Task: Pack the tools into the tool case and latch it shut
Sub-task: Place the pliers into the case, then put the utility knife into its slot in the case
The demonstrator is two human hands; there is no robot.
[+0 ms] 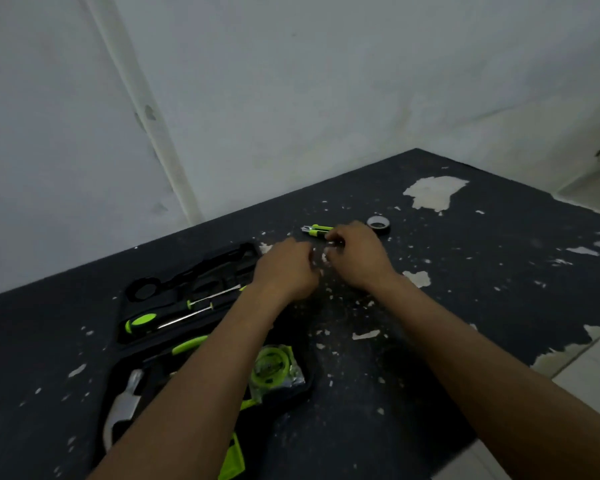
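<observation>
An open black tool case [125, 341] lies at the left of the dark table. Inside it sit a green-handled screwdriver [142, 323], a thinner screwdriver [215, 296], a hammer [122, 407] and a green tape measure [271, 367]. Beyond my hands lies a green and black utility knife [314, 230]. My left hand [284, 268] and my right hand [354, 254] are close together over the table, fingers curled around small silvery pieces [326, 252]. What those pieces are is too small to tell.
A roll of black tape [378, 223] rests behind my right hand. The table's black surface [482, 271] is chipped, with pale patches. A white wall stands behind, and the table's right edge drops to a pale floor [589, 368].
</observation>
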